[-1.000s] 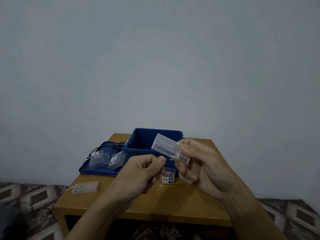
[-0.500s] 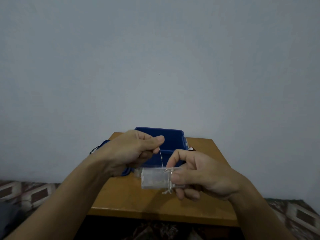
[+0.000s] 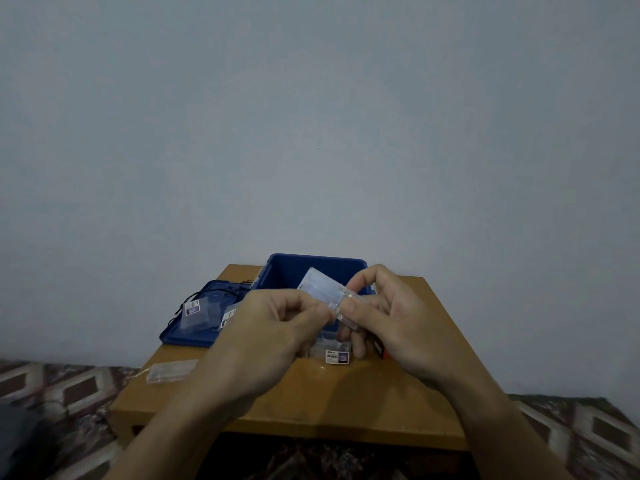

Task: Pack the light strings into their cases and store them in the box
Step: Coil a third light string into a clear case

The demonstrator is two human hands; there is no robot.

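You're mid-job: both your left hand (image 3: 277,327) and right hand (image 3: 388,320) pinch one clear case (image 3: 320,289) above the blue box (image 3: 284,271), while other cases (image 3: 169,370) wait at the bench's (image 3: 346,403) left edge.

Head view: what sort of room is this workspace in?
Probably a home room, not a workshop: a small wooden table against a bare wall, patterned carpet on the floor, a blue box on top.

Case (image 3: 320,287): clear, glossy plastic. Box (image 3: 287,271): smooth blue plastic. Counter (image 3: 346,393): smooth, matt wood-look surface. Wall (image 3: 311,116): matt, painted. Floor covering (image 3: 69,386): patterned
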